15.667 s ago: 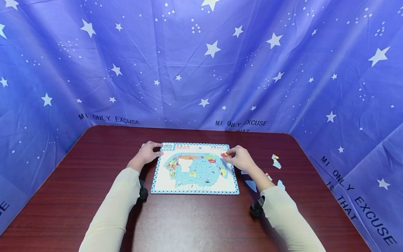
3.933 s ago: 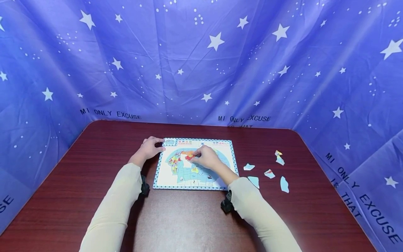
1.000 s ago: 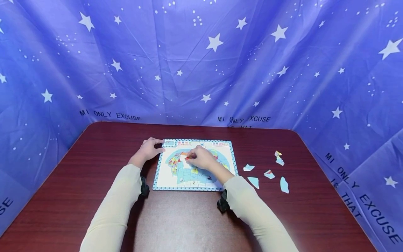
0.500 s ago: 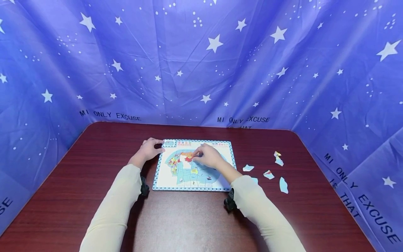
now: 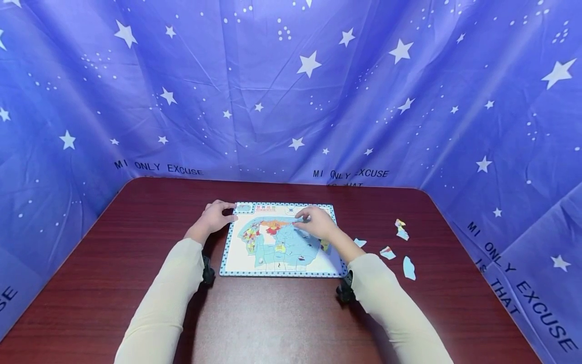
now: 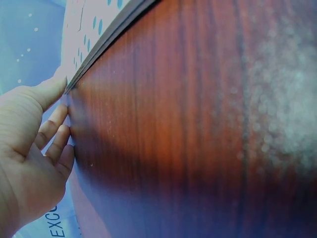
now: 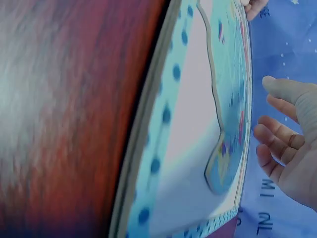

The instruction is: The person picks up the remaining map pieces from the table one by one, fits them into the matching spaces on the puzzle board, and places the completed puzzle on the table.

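Above the map puzzle (image 5: 291, 247), right fingers (image 7: 278, 131) loosely parted, empty, left fingers (image 6: 53, 125) relaxed against its edge

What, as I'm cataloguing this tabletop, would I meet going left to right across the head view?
Left hand, white puzzle gap, right hand, partly hidden blue piece, piece with red patch, long blue piece.

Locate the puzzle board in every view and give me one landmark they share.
Head: puzzle board below centre, left hand at its left edge.
Left wrist: part of the puzzle board, upper left, cut off by the top edge.
Right wrist: puzzle board slants through the middle, top to bottom.
Shared landmark: the left hand, at left in the left wrist view, partly visible at top in the right wrist view.
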The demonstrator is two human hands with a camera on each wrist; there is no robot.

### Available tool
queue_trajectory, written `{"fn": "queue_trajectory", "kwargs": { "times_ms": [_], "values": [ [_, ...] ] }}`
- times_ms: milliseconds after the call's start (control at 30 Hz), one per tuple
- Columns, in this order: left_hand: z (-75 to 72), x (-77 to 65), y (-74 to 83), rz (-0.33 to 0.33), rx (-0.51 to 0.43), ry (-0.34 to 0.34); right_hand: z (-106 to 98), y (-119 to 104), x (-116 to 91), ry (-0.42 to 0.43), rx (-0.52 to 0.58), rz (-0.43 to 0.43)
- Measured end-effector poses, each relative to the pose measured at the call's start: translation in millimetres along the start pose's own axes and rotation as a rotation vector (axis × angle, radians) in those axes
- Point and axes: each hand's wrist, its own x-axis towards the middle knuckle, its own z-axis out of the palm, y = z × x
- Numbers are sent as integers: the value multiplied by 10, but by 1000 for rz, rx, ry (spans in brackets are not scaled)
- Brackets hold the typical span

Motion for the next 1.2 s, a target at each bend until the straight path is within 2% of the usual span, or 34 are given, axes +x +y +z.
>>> {"fn": "queue_trajectory", "kwargs": {
  "times_ms": [400, 767, 967, 1200],
  "values": [
    [12, 11, -19, 1, 9, 5, -254, 302, -138, 79, 27, 52],
    [1, 6, -16, 6, 13, 0, -523, 705, -277, 153, 15, 129],
    [-7, 2, -6, 6, 17, 8, -700, 934, -402, 154, 22, 184],
    [2, 9, -13, 3, 18, 3, -848, 1229, -573, 183, -19, 209]
  ]
}}
